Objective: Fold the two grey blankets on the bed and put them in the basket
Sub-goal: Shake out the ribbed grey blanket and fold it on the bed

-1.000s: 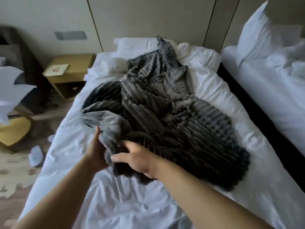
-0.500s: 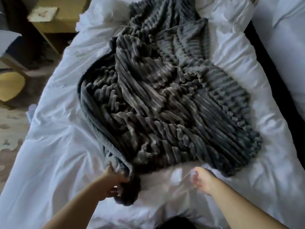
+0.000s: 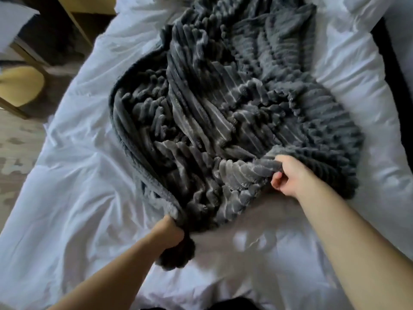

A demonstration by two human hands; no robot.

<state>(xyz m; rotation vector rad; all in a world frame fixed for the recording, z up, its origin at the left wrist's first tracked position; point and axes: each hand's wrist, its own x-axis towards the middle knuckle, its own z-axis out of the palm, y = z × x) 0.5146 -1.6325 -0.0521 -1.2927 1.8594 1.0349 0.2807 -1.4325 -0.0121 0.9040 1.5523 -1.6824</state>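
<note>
A grey ribbed blanket [image 3: 223,108] lies crumpled along the middle of the bed [image 3: 78,198]. It runs from the far end, where it leaves the view, down close to the near edge. It rests on rumpled white sheets, nearer the bed's right edge than its left. The folds overlap too much to tell whether this heap is one blanket or both. The basket is not in view.

The left hand [image 3: 169,233] has its fingers curled tight round a bunched part of the blanket close to the near edge, and a dark wad of fabric hangs below the fist. The right hand [image 3: 288,175] grips the hem further toward the right edge, fingers curled round it, raising that stretch a little off the sheet. Between the two hands the hem sags.

This looks like the opening step, which is finding an edge so the blanket can be spread flat before any fold. The main risk is that the hands are not on matching corners. The left one holds a wad rather than a clean corner, so a pull could drag the heap toward the near edge twisted instead of opening it. If a second blanket is tangled inside, it may come along and slide off the left edge toward the yellow chair [image 3: 20,88]. The plush fabric looks thick and probably slick, so the right hand's shallow hold could slip under a sharp tug.
</note>
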